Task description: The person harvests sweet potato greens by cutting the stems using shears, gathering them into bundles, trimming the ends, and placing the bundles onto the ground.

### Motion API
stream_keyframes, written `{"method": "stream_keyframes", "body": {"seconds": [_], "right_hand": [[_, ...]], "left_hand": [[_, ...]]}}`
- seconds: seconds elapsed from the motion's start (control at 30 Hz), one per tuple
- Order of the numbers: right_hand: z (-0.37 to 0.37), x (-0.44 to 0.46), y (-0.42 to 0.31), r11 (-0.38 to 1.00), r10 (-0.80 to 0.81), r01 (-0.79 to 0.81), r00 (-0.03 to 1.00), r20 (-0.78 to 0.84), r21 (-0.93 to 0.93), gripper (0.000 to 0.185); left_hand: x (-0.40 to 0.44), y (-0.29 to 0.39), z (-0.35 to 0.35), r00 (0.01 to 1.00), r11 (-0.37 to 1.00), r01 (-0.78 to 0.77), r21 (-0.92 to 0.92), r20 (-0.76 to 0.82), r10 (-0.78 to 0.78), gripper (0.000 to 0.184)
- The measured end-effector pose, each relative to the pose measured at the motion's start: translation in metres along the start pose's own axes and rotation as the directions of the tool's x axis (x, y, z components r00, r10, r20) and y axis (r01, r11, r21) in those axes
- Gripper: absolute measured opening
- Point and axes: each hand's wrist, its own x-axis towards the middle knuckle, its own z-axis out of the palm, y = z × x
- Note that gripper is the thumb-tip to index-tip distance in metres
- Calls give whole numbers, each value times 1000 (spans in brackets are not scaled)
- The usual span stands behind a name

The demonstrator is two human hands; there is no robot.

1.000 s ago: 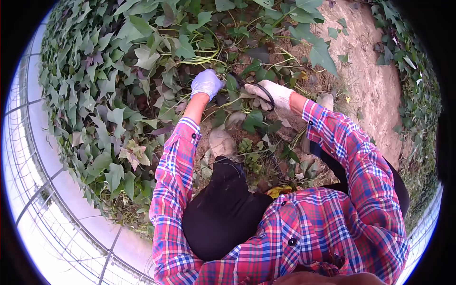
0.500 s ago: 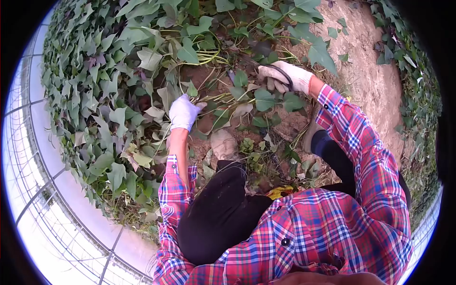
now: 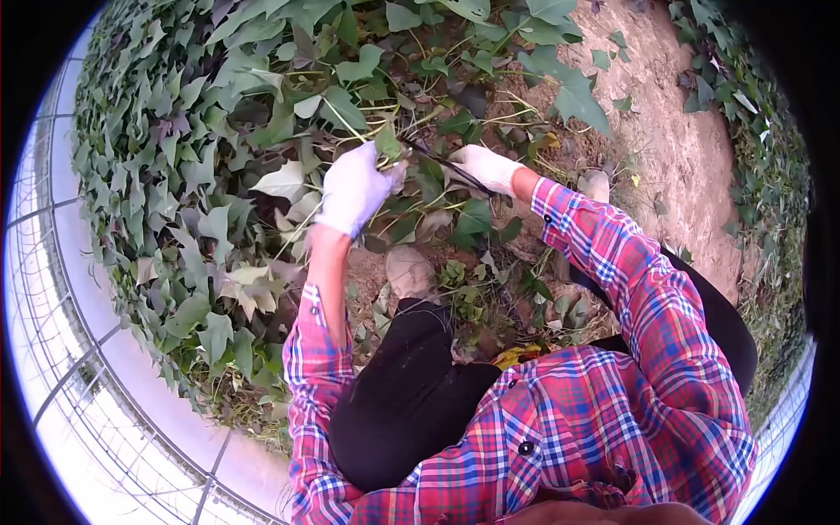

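Note:
My left hand (image 3: 357, 185), in a pale glove, is closed around leafy green vine stems (image 3: 389, 144) at the edge of the dense foliage. To its right, my right hand (image 3: 483, 169), in a white knitted glove, grips dark-handled scissors (image 3: 462, 175). Their blades point up and left toward the stems beside my left hand, and the tips are partly lost among leaves. Cut or loose vines and leaves lie below both hands, over reddish soil.
Thick vines (image 3: 175, 157) cover the left side. A bare soil path (image 3: 656, 131) runs down the right, with more vines (image 3: 770, 175) beyond it. My shoe (image 3: 409, 271) and bent knee are below the hands. A metal-framed clear wall (image 3: 79, 350) curves along the lower left.
Over the last half second, my left hand has moved up and right to the stems. My right hand has come left and slightly down with the scissors, so the hands are closer together.

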Motion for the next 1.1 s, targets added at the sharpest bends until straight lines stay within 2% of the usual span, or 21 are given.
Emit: {"method": "stream_keyframes", "body": {"seconds": [0.03,0.07,0.1,0.13,0.17,0.27,0.3,0.43,0.53,0.6,0.67,0.73,0.87,0.97,1.03,1.1], "right_hand": [[-4,-2,3,999,-47,47,998,-32,-4,42],[-9,-3,6,996,-92,92,994,-62,-11,45],[-10,7,15,980,-200,200,969,-149,-9,50],[-16,-2,5,990,-126,134,979,-158,41,51],[-22,-12,-9,993,-54,71,985,-166,95,53],[-30,-11,-14,933,-87,158,971,-222,323,60],[-33,-10,-15,936,-82,145,976,-203,319,61],[-26,-13,-18,987,-98,111,989,-107,117,58],[-22,-3,-15,997,-72,74,993,-91,15,60],[-19,7,-17,955,-163,100,963,-215,-278,66],[-19,14,-16,955,-116,51,971,-210,-294,71],[-20,25,-15,903,-181,54,948,-264,-425,72],[-17,26,-20,878,-155,9,951,-267,-479,69],[-14,35,-1,897,-218,70,929,-299,-437,61],[-14,31,6,892,-254,110,925,-284,-439,55],[-15,25,13,878,-283,118,909,-306,-463,54]], "left_hand": [[25,-8,16,997,996,20,84,72,-26,39],[47,-24,28,996,997,37,68,82,-43,39],[67,-41,37,993,986,70,154,87,-84,41],[80,-51,37,991,978,81,192,86,-99,42],[87,-58,34,993,983,98,155,55,-107,43],[95,-81,29,976,977,205,64,61,-208,44],[93,-85,30,973,977,211,18,88,-212,46],[85,-89,37,966,967,245,-66,103,-238,46],[83,-85,37,987,986,161,-37,31,-160,46],[81,-80,36,970,970,235,-63,85,-230,44],[77,-74,34,970,969,235,-77,89,-228,45],[73,-68,30,952,948,292,-127,137,-275,45],[78,-78,42,951,950,293,-113,140,-276,44],[78,-76,42,954,953,280,-111,138,-265,43],[77,-67,39,977,978,210,-12,49,-210,42],[83,-55,36,969,969,237,-74,86,-231,42]]}}
